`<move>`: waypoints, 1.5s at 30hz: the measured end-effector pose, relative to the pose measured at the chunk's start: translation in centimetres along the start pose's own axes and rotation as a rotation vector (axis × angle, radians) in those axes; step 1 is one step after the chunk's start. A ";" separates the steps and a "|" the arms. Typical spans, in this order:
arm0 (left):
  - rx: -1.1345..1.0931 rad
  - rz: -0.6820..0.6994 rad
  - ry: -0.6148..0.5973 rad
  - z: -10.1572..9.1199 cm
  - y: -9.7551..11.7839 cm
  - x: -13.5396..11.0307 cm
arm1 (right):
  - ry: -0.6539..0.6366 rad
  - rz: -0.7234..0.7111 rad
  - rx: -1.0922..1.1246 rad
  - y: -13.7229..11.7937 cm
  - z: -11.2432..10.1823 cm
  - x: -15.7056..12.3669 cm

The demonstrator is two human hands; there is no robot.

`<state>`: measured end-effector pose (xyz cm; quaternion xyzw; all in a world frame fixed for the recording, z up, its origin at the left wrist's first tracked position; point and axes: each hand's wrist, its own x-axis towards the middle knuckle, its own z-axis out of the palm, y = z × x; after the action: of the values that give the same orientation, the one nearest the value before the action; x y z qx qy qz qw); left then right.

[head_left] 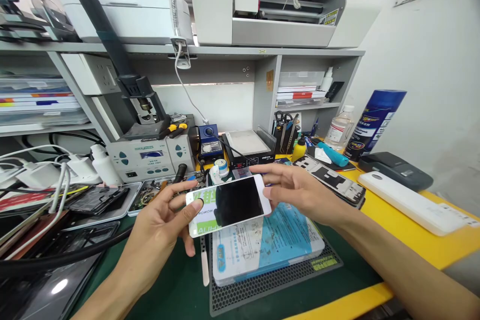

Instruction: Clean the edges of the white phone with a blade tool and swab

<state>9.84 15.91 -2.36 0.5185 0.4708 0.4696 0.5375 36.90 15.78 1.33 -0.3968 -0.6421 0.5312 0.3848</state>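
A white smartphone (240, 202) is held sideways between my hands, its glossy front facing up and tilted toward me. Green and white signage is mirrored in the left part; the rest looks black. My left hand (161, 225) grips the left end, thumb on the front by a dark round button and fingers behind. At the right end, my right hand (296, 192) closes thumb and fingers on the edge. Below the phone lies a flat blue-and-white box (262, 255) on a grey honeycomb-patterned mat (270, 290). A slim pale tool (204, 265) lies just left of the box.
A hot-air station (150, 155) stands back left, near a tray of small parts (146, 197). Phone parts (330, 180) lie right of my hands. A blue spray can (375, 125) and white power bank-like device (408, 202) are farther right. A black cable (67, 257) crosses the left side.
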 end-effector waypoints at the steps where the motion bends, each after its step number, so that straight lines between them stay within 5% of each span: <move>1: 0.001 -0.002 0.006 0.0 0.0 0.0 | -0.004 0.003 0.010 0.1 0.0 0.0; 12: 0.029 0.030 0.017 0.2 0.1 -0.1 | 0.070 -0.030 -0.105 0.7 0.1 -0.1; 23: 0.006 0.024 -0.005 0.0 -0.2 0.2 | -0.043 0.009 -0.004 0.4 0.1 -0.3; 33: 0.256 0.396 0.081 1.6 0.0 -1.8 | -0.070 -0.022 -0.180 0.3 0.5 -1.0; 45: 0.447 0.442 0.018 0.5 -0.8 -1.5 | -0.121 0.091 -0.313 0.0 1.3 -1.7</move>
<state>10.21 14.31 -3.16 0.7094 0.4432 0.4645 0.2908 36.32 13.73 1.06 -0.4479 -0.7202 0.4646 0.2545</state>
